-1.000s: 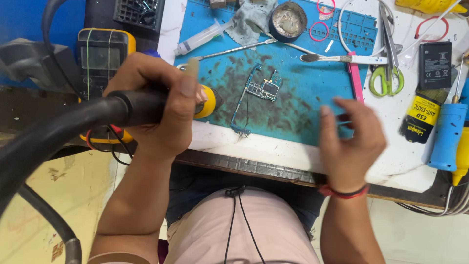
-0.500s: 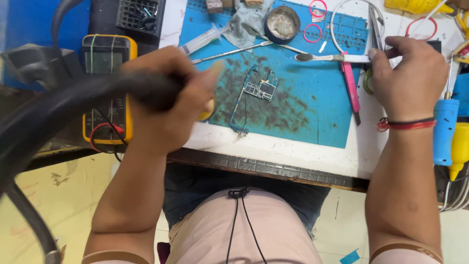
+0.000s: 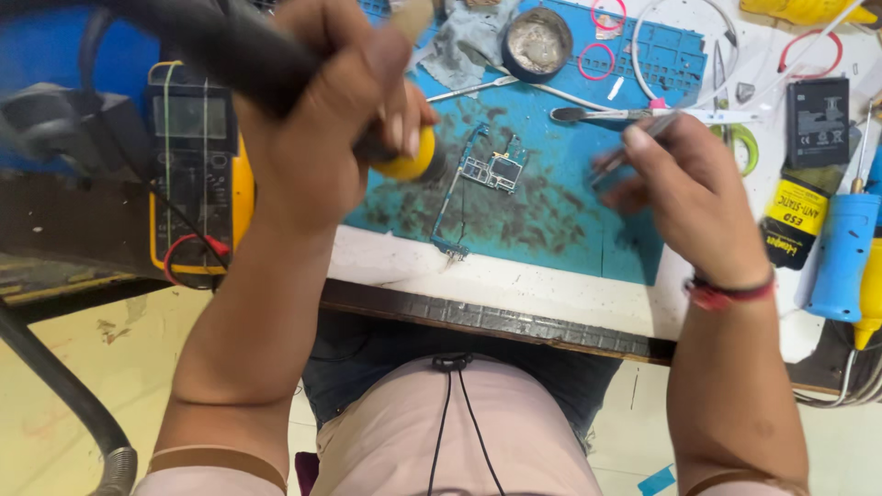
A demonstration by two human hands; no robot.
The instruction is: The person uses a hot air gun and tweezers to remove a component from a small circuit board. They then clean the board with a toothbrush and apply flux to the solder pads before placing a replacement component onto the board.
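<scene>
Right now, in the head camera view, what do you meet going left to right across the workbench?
Yellow multimeter → left hand gripping a black hot-air handle → circuit board → right hand with tweezers → blue tool.

the circuit board (image 3: pixel 487 174) lies on the work mat (image 3: pixel 570 230), between the left hand (image 3: pixel 317 138) and the right hand (image 3: pixel 680 202). a round tin (image 3: pixel 537 41) sits behind it; a multimeter (image 3: pixel 197 165) lies left of the mat, what seems a battery (image 3: pixel 816 110) to the right.

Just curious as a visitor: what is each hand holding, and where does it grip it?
The left hand grips a black hot-air tool with a yellow collar around its handle. The right hand pinches thin metal tweezers near their upper end.
</scene>
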